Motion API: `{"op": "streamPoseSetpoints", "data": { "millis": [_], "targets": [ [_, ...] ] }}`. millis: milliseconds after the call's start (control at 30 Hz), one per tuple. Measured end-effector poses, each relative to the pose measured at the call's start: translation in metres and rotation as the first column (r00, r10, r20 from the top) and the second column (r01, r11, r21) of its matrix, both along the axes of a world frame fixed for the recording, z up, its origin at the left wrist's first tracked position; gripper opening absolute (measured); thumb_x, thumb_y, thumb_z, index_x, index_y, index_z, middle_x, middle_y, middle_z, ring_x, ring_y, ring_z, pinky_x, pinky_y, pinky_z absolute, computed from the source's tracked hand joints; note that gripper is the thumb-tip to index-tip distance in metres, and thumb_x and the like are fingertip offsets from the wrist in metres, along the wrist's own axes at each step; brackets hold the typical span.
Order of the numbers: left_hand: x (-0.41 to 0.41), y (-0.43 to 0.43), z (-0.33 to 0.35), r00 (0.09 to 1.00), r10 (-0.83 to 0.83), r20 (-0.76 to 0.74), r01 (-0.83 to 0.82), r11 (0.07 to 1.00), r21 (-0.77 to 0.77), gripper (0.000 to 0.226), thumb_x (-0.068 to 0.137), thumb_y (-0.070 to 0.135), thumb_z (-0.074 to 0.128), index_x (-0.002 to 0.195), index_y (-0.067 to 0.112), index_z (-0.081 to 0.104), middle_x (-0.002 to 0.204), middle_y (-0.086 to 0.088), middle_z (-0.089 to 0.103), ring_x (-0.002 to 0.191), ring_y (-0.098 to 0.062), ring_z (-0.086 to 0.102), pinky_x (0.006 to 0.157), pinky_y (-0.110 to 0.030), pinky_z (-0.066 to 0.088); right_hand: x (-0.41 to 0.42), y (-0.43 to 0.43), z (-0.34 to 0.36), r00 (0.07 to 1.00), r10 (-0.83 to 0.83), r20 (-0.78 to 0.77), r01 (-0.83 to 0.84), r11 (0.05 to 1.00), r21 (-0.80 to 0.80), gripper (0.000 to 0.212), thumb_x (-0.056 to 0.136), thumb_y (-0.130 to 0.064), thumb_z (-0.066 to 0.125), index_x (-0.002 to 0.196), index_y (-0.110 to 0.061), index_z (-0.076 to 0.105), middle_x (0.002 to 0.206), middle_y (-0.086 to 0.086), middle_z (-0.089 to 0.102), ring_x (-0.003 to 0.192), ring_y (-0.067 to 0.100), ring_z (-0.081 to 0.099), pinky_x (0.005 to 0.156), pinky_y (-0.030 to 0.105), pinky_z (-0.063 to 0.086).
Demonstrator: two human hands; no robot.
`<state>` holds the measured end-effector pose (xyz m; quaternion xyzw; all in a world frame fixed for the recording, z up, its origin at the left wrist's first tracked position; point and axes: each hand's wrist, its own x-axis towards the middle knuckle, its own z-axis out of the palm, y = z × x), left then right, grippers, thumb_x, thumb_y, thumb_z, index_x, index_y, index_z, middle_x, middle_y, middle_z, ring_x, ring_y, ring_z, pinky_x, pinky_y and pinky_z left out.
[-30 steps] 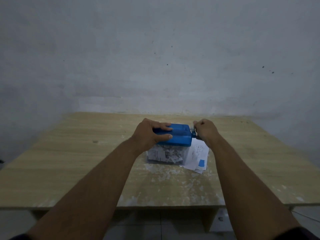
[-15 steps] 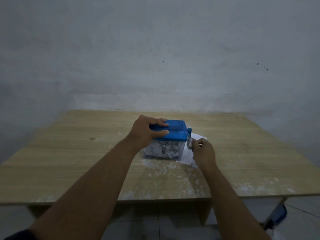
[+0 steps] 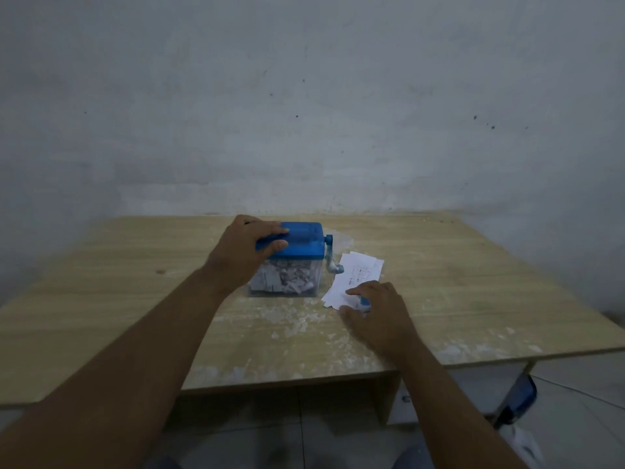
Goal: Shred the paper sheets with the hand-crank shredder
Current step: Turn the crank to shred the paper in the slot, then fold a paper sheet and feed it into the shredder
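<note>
Mid-table the shredder (image 3: 297, 245) is standing, blocking the centre line. The left hand (image 3: 243, 252) is gripping its lid, forearm crossing the near-left approach. The crank (image 3: 329, 258) is hanging down its right side, narrowing the gap to the paper sheets (image 3: 358, 275). The right hand (image 3: 378, 309) is resting on those sheets. The table (image 3: 473, 282) is offering open wood far left and far right. The wall (image 3: 304, 113) is closing off the back edge.
</note>
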<state>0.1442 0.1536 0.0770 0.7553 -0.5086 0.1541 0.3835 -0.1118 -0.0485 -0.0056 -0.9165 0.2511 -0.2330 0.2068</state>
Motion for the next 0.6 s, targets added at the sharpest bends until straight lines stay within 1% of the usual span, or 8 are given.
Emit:
{"op": "streamPoseSetpoints", "data": {
  "millis": [67,133,200,267,333,467,533,600],
  "targets": [
    [-0.013,0.005,0.001,0.977,0.064,0.203,-0.045,0.995,-0.094,0.028,0.097,0.04,0.075,0.124,0.03,0.078,0.129,0.012,0.072,0.117,-0.019,0.055,0.099,-0.045,0.051,0.001,-0.001,-0.001,0.999,0.036,-0.038,-0.037,0.999,-0.02,0.053,0.084,-0.07,0.064,0.129,-0.04,0.068,0.13,-0.027,0.058,0.12,0.004,0.046,0.102,0.037,0.04],
    [-0.035,0.007,-0.006,0.925,0.097,0.367,-0.03,0.982,-0.185,0.018,0.097,0.028,0.078,0.114,0.024,0.081,0.12,0.011,0.075,0.109,-0.023,0.058,0.094,-0.044,0.048,0.0,-0.003,0.0,1.0,0.013,-0.023,-0.014,1.0,-0.012,0.053,0.082,-0.07,0.065,0.128,-0.042,0.07,0.128,-0.021,0.062,0.12,0.007,0.052,0.106,0.04,0.043],
    [-0.057,0.004,-0.021,0.934,0.058,0.351,0.017,0.978,-0.207,0.015,0.095,0.021,0.08,0.11,0.02,0.082,0.108,0.01,0.074,0.1,-0.02,0.057,0.086,-0.039,0.045,0.0,-0.004,0.002,1.0,-0.022,0.021,0.022,0.999,0.026,0.042,0.086,-0.063,0.071,0.122,-0.042,0.074,0.114,-0.018,0.059,0.113,0.009,0.058,0.104,0.038,0.047],
    [-0.08,-0.001,-0.039,0.984,-0.028,0.176,0.058,0.984,-0.171,0.018,0.095,0.02,0.078,0.112,0.021,0.08,0.097,0.017,0.068,0.091,-0.012,0.055,0.078,-0.033,0.047,0.001,-0.004,0.002,0.999,-0.027,0.043,0.027,1.0,0.002,0.034,0.091,-0.059,0.07,0.118,-0.039,0.076,0.109,-0.016,0.061,0.106,0.009,0.06,0.098,0.036,0.051],
    [-0.099,-0.01,-0.053,0.995,-0.086,-0.052,0.078,0.988,-0.134,0.019,0.098,0.024,0.074,0.115,0.029,0.078,0.096,0.029,0.064,0.089,-0.005,0.06,0.077,-0.027,0.053,0.003,-0.005,0.001,0.999,-0.005,0.047,0.009,0.997,-0.078,0.029,0.097,-0.055,0.063,0.113,-0.036,0.079,0.111,-0.014,0.072,0.103,0.007,0.057,0.092,0.037,0.051],
    [-0.114,-0.03,-0.075,0.856,-0.091,-0.509,0.002,0.985,-0.172,0.019,0.106,0.023,0.063,0.116,0.033,0.076,0.089,0.016,0.075,0.087,-0.002,0.071,0.083,-0.03,0.063,0.006,-0.007,-0.002,0.997,0.023,0.074,-0.013,0.99,-0.138,0.027,0.103,-0.044,0.058,0.106,-0.028,0.08,0.111,-0.009,0.076,0.1,0.013,0.054,0.083,0.039,0.049],
    [-0.116,-0.032,-0.081,0.806,-0.084,-0.585,0.0,0.99,-0.142,0.021,0.11,0.026,0.055,0.115,0.036,0.073,0.086,0.01,0.075,0.084,-0.005,0.073,0.081,-0.028,0.064,0.007,-0.008,-0.004,0.993,0.031,0.114,-0.009,0.982,-0.189,0.026,0.105,-0.04,0.058,0.105,-0.025,0.079,0.108,-0.006,0.073,0.098,0.016,0.054,0.079,0.036,0.046],
    [-0.117,-0.032,-0.08,0.792,-0.097,-0.603,0.037,0.993,-0.112,0.023,0.112,0.027,0.05,0.115,0.036,0.071,0.086,0.006,0.075,0.084,-0.007,0.073,0.075,-0.019,0.06,0.006,-0.006,-0.004,0.988,0.035,0.152,-0.002,0.977,-0.215,0.022,0.105,-0.036,0.06,0.106,-0.025,0.079,0.102,-0.005,0.068,0.096,0.013,0.051,0.076,0.032,0.041]
  ]
}}
